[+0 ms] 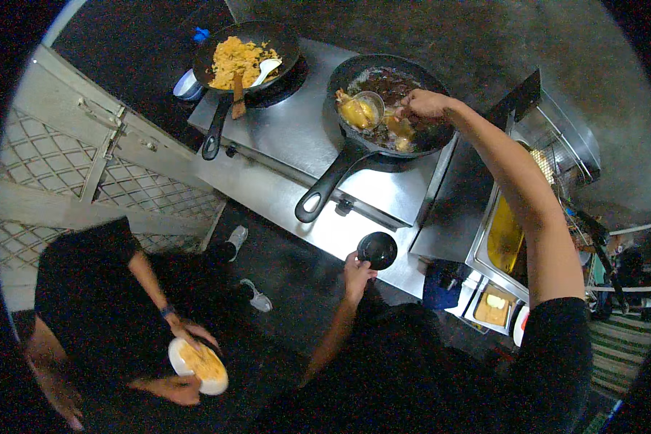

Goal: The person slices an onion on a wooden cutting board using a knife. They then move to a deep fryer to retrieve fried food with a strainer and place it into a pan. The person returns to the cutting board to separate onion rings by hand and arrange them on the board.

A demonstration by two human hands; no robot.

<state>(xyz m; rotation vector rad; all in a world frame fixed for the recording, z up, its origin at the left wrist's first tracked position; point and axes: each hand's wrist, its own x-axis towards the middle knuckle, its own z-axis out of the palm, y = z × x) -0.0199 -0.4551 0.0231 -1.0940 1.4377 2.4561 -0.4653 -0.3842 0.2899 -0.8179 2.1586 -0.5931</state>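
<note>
In the head view, my right hand [424, 104] is over a black frying pan [325, 187] of dark, bubbling oil. Its curled fingers seem to grip a round-rimmed utensil [381, 102], perhaps a ladle or small strainer; the handle is mostly hidden. Yellow battered food [356, 113] shows at the utensil's rim, and another coated piece [400, 133] lies in the oil just below my fingers. Nearer my body, my left hand [359, 278] holds a small black bowl [377, 250] by its side, above the steel counter's front edge. Its inside looks dark and shiny.
A second pan [215, 130] holds orange fried rice [238, 59], a wooden spatula [238, 103] and a white spoon [267, 69]. At right is a fryer [504, 233] with yellow oil. A co-worker [81, 304] at lower left holds a white plate [214, 386] of orange food.
</note>
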